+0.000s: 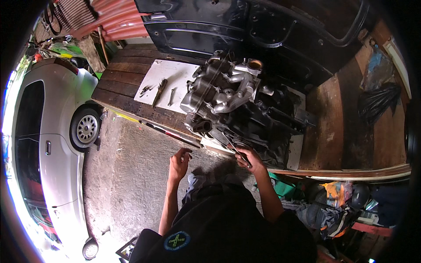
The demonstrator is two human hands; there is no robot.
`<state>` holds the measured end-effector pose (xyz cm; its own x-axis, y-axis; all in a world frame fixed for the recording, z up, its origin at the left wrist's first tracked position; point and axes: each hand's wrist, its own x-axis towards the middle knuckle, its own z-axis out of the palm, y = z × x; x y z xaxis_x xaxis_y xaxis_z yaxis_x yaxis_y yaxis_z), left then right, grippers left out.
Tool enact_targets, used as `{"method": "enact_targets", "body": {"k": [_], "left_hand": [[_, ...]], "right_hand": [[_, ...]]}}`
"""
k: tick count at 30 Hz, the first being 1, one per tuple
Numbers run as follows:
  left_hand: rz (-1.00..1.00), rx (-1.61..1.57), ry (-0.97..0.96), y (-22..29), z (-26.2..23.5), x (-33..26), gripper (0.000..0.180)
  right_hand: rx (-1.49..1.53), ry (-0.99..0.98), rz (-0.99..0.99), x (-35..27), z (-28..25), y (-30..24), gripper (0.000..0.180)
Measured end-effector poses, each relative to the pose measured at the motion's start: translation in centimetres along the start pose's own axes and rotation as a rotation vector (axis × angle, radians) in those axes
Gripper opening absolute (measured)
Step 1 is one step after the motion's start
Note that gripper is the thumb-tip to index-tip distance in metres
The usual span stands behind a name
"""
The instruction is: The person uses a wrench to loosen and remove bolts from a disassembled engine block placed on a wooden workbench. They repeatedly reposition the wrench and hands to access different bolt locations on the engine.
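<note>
My right hand (249, 158) is closed around a slim, long metal hand tool (232, 144); its exact kind is unclear. The tool points up and left toward the near edge of a metal engine (228, 90), which lies on the wooden workbench (125, 72). My left hand (179, 164) hovers just off the bench's front edge, apart from the engine. Its fingers are curled in, and whatever they may hold is hidden. Left of the engine, a white board (173, 70) carries a wrench (171, 96), a brush-like tool (159, 92) and small dark pieces (145, 90).
Dark vehicle panels (197, 41) lean behind the bench. A black plastic bag (379, 103) hangs at the right. On the left stands a silver car (57, 131) beside the concrete floor (136, 175). Bags and a dark helmet (361, 195) are stowed at lower right.
</note>
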<state>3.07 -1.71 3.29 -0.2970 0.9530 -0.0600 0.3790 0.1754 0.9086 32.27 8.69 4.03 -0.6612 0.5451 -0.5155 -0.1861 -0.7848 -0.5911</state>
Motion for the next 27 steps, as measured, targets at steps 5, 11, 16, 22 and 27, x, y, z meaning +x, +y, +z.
{"method": "enact_targets", "body": {"k": [5, 11, 16, 22, 27], "left_hand": [[-0.012, 0.016, 0.005, -0.4, -0.1, -0.4, 0.020], [-0.049, 0.029, 0.013, -0.6, -0.4, -0.9, 0.020], [-0.040, 0.041, 0.007, -0.2, -0.4, -0.6, 0.020], [-0.024, 0.051, 0.002, 0.2, -0.3, -0.3, 0.020], [-0.049, 0.032, 0.009, -0.1, -0.5, -0.6, 0.020]], "right_hand": [[0.296, -0.169, 0.026, 0.7, -1.6, 0.3, 0.045], [1.115, -0.413, 0.138, 1.7, -3.4, 1.2, 0.059], [1.317, -0.473, 0.064, 1.5, -2.1, 1.8, 0.063], [1.402, -0.470, 0.099, 1.8, -0.7, 1.3, 0.048], [1.414, -0.500, 0.134, 2.2, -1.0, 1.6, 0.038]]}}
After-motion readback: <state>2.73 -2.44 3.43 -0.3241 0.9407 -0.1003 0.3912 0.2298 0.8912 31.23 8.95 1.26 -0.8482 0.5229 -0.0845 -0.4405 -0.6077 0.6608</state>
